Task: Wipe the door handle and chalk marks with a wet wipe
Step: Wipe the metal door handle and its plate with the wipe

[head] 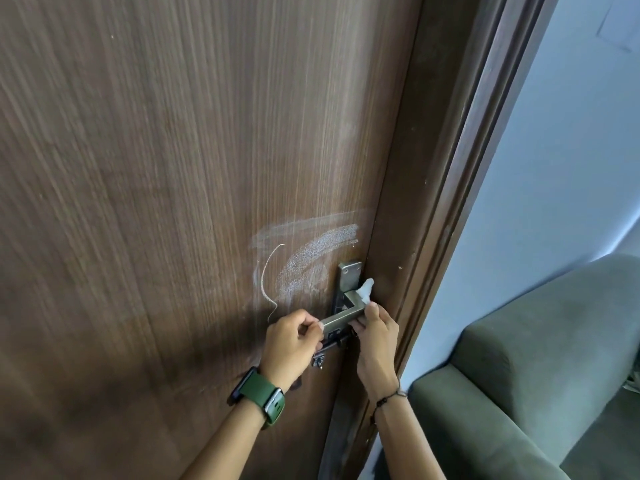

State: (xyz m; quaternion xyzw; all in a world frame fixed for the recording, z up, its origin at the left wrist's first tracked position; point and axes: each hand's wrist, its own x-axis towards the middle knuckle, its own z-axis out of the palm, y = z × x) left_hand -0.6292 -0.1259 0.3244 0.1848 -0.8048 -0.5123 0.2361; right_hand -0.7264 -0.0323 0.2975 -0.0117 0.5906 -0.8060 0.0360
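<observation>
The metal door handle (343, 315) juts from a brown door (173, 202), its free end gripped by the curled fingers of the left hand (291, 344). The right hand (375, 336) pinches a white wet wipe (366, 289) against the handle's bend. White chalk marks (304, 258) smear the door just above both hands. A green sofa (536, 375) stands right of the hands, beyond the door frame (446, 202).

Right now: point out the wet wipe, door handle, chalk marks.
wet wipe (366, 289), head view, white tuft above the lever.
door handle (341, 318), head view, middle of the metal lever.
chalk marks (317, 252), head view, dense white smear above the handle.
</observation>
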